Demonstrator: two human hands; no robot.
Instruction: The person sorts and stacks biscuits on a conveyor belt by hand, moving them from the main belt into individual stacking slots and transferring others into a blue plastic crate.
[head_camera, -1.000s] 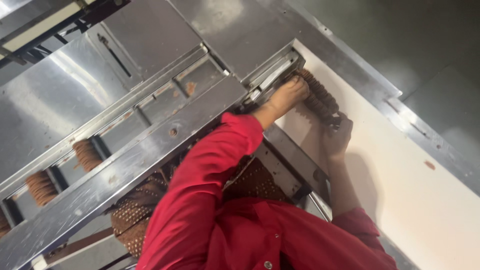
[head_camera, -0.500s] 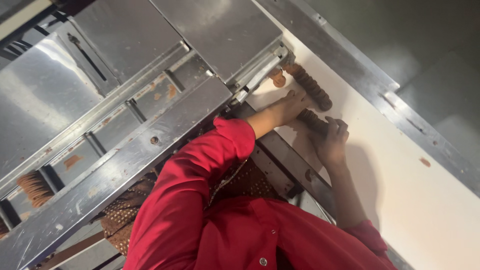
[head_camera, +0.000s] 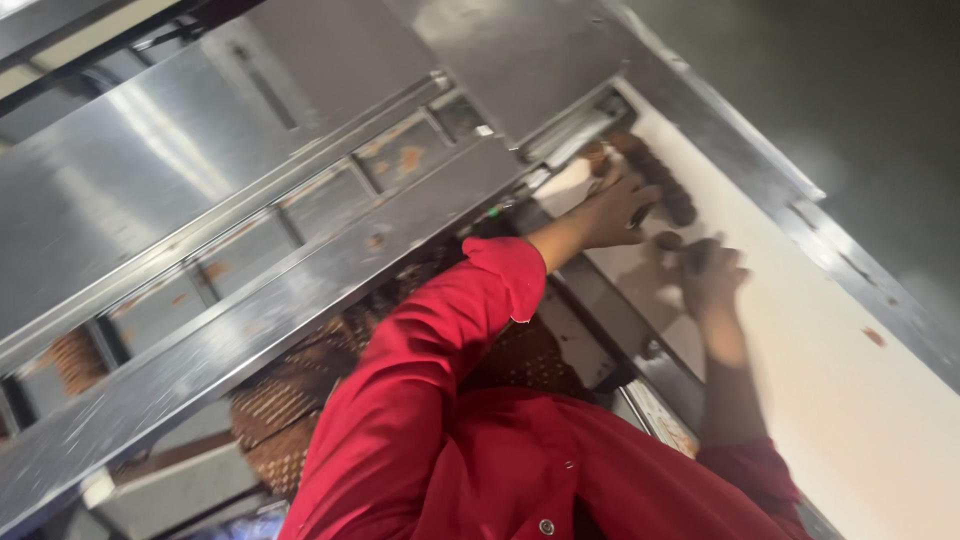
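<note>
both hands now spread apart, each blurrily gripping ridged round brown biscuits on smooth white belt.

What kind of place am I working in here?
Probably a biscuit factory line: a stainless steel machine with feed channels, a row of brown biscuits on a white conveyor belt, and both hands, left hand and right hand, at the row.

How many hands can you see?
2. The left hand rests on the row of round brown biscuits; the blurred right hand is just beside it on the white belt.
</note>
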